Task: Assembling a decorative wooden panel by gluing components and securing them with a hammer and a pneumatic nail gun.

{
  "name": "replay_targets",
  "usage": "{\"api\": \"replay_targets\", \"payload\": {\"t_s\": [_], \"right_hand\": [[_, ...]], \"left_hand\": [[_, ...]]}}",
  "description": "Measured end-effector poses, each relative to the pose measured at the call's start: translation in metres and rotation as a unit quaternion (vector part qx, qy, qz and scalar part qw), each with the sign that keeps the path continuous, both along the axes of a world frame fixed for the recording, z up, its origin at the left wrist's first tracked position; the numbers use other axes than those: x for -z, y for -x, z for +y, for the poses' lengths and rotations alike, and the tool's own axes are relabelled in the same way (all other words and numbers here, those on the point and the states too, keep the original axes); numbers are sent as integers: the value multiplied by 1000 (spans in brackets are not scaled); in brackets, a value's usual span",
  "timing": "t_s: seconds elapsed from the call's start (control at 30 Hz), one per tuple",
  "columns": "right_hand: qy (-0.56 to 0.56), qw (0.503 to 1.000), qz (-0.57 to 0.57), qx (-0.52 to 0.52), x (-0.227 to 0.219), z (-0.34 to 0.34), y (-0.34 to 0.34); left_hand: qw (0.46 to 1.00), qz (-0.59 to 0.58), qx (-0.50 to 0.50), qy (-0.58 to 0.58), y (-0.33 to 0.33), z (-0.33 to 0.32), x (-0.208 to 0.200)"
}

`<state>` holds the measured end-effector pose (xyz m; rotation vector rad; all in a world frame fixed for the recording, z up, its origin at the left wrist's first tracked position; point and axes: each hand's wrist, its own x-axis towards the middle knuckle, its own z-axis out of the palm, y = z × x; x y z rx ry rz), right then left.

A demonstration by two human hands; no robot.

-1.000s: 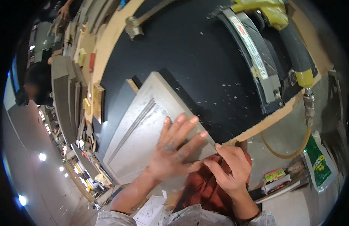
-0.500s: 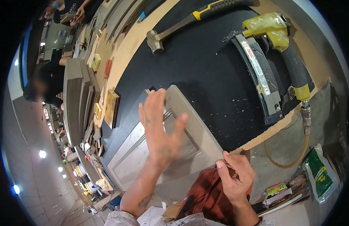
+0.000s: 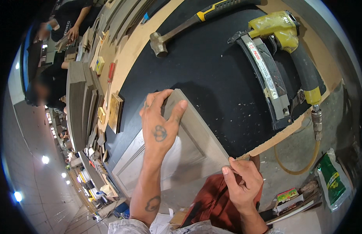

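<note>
Head view: L hand (image 3: 159, 126) half-open over far corner of panel (image 3: 179, 156), can't tell if gripping; R hand (image 3: 245, 185) pinching near corner, thumb + finger; hammer (image 3: 158, 44), nail gun (image 3: 280, 33) on blk table (image 3: 212, 66)

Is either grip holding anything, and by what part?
Yes, a grey panel: the right grip pinches its near right corner; the left grip holds around its far corner.

The left hand (image 3: 160, 121), earlier spread over the face of the grey panel (image 3: 190, 146), now grips its far corner.
</note>
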<state>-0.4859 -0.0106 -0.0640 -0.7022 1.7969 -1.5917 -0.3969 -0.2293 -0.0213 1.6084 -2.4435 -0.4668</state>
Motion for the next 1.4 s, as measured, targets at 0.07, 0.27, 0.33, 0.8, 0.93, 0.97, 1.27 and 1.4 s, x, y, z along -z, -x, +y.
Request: {"api": "replay_targets", "payload": {"t_s": [0.07, 0.27, 0.33, 0.8, 0.93, 0.97, 1.27, 1.4], "right_hand": [[-9, 1000, 8, -13, -3, -1, 2], [-16, 1000, -8, -21, -4, 0, 4], [-20, 1000, -8, -21, -5, -1, 3], [0, 1000, 21, -10, 0, -1, 4], [-5, 1000, -6, -6, 3, 0, -2], [-4, 1000, -11, -8, 4, -1, -1], [-12, 999, -25, -25, 1, 2, 0], [-10, 1000, -13, -13, 0, 3, 0]], "left_hand": [[1000, -2, -10, 6, 0, 5, 3], [997, 3, 4, 76, -3, 11, 23], [997, 4, 5, 75, -2, 11, 24], [995, -6, 25, 100, -3, 10, 29], [991, -21, 25, 131, -8, 8, 30], [992, -15, 23, 122, -9, 9, 32], [984, -22, 24, 174, -8, 9, 35], [992, 0, 12, 129, -3, 12, 32]]}}
